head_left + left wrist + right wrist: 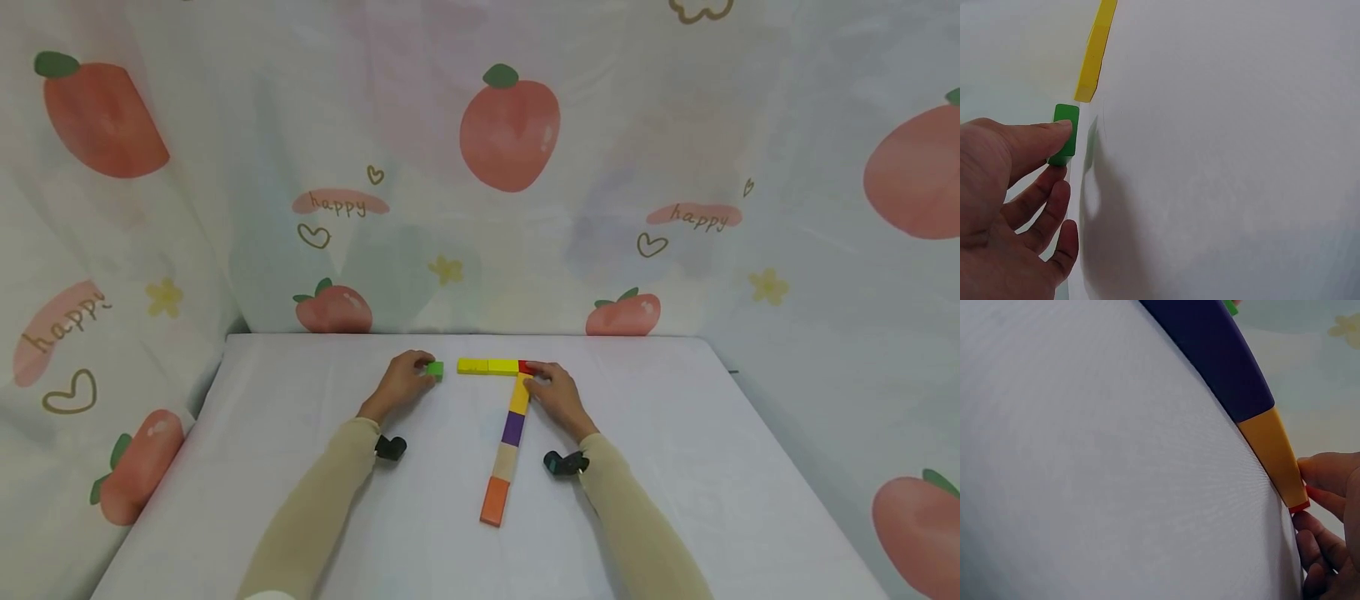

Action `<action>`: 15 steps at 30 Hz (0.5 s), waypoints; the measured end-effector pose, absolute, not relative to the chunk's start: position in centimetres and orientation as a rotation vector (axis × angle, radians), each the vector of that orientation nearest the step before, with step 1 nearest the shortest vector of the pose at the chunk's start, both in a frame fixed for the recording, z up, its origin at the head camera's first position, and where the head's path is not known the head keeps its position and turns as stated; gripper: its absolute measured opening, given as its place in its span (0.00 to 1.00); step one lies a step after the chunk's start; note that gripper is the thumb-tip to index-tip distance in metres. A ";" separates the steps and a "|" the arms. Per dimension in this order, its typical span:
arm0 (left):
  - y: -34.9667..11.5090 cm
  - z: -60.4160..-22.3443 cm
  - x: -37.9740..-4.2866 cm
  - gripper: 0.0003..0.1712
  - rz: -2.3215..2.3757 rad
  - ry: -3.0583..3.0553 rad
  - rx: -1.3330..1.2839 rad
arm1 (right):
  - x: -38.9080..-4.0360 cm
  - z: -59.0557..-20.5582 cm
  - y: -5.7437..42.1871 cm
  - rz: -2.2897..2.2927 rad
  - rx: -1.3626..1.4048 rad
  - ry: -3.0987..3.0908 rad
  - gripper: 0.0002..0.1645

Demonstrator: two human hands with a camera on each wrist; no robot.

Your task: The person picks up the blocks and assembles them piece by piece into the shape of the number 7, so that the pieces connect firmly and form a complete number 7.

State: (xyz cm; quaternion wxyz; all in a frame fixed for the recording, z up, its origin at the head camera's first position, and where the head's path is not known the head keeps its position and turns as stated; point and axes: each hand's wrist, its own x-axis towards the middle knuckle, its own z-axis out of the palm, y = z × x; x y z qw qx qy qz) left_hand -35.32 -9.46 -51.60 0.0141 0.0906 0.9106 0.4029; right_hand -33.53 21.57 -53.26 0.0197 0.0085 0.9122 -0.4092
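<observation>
In the head view my left hand (405,379) pinches a small green block (436,371). The left wrist view shows the thumb across the face of that green block (1067,134), just short of the end of a yellow row. My right hand (558,393) grips the right end of a red block (524,367) at the corner of the block line. Its thumb lies against the yellow-orange block (521,393). Two yellow blocks (487,367) run left from the red one. Much of the red block is hidden by fingers in the right wrist view.
Below the yellow-orange block, a purple block (513,428), a beige block (505,462) and an orange block (494,502) continue the slanting line toward me. A white cloth covers the table (660,500). A fruit-printed curtain (420,167) hangs behind it.
</observation>
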 end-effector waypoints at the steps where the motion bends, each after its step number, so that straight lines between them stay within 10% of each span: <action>1: -9.3 -51.6 -35.3 0.21 1.255 2.835 0.280 | -33.5 -53.3 21.6 -1.271 0.028 2.828 0.27; 15: -8.3 -51.4 -36.1 0.20 1.248 2.826 0.275 | -33.9 -53.7 21.7 -1.275 -0.009 2.852 0.27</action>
